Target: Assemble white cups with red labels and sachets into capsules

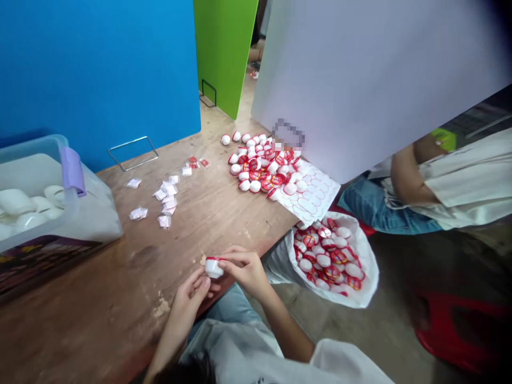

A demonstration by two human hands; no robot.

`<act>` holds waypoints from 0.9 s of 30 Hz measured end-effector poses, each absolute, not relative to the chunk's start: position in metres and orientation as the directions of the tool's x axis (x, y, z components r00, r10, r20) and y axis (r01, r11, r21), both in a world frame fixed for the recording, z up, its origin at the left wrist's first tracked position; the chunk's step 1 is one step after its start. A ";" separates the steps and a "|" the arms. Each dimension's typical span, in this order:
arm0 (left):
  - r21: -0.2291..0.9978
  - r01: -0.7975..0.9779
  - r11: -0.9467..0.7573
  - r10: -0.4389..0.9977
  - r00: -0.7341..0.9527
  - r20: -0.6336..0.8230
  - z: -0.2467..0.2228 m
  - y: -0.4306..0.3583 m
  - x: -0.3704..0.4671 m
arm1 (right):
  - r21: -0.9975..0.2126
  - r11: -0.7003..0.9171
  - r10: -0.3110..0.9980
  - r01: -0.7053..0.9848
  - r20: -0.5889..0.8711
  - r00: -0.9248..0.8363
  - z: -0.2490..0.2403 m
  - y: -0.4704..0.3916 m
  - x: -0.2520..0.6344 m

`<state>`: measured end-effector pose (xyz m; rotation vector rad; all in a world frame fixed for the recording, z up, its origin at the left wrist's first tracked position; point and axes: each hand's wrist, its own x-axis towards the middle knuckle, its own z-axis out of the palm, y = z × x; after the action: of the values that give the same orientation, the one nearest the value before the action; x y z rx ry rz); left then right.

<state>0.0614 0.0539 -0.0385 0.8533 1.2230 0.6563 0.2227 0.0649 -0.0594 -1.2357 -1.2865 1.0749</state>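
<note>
At the table's front edge, both hands hold a small white cup with a red rim (214,268). My left hand (194,289) grips its lower left side between thumb and fingers. My right hand (246,269) pinches the red rim from the right, fingers stretched along the top. Further back lies a pile of similar white cups (260,165), several showing red and yellow round tops. Partly under the pile is a sheet of round stickers (314,194). Small white packets (169,189) are scattered left of the pile, with a few red packets (204,162) behind them.
A clear plastic bin (94,213) with white rounded pieces stands at the left. Blue (100,69), green (224,48) and pale (360,69) panels rise behind the table. A white sack (370,277) full of cups sits at the right, near a co-worker's arm (408,176) and a red stool (452,325).
</note>
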 end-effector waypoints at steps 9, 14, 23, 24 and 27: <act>0.891 0.125 0.437 0.895 0.031 -0.444 -0.032 0.077 0.013 | -0.734 0.087 0.750 0.674 0.493 0.440 -0.060 0.193 0.366; 0.881 0.147 0.449 0.888 -0.185 -0.422 -0.038 0.072 -0.024 | -0.636 -0.044 0.621 0.771 0.587 0.519 -0.061 0.274 0.434; 0.871 0.189 0.453 0.870 -0.307 -0.385 -0.056 0.067 -0.052 | -0.485 0.027 0.672 0.874 0.656 0.343 -0.080 0.323 0.443; 0.877 0.199 0.437 0.878 -0.308 -0.367 -0.059 0.068 -0.053 | -0.468 0.053 0.668 0.882 0.673 0.317 -0.078 0.320 0.438; 0.897 0.237 0.372 0.907 -0.298 -0.297 -0.069 0.069 -0.055 | -0.376 0.143 0.642 0.915 0.739 0.203 -0.072 0.306 0.423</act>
<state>-0.0553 0.0688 -0.0689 1.0097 1.7604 0.9649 0.4230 0.3057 -0.0716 -1.5775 -1.5176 -0.3813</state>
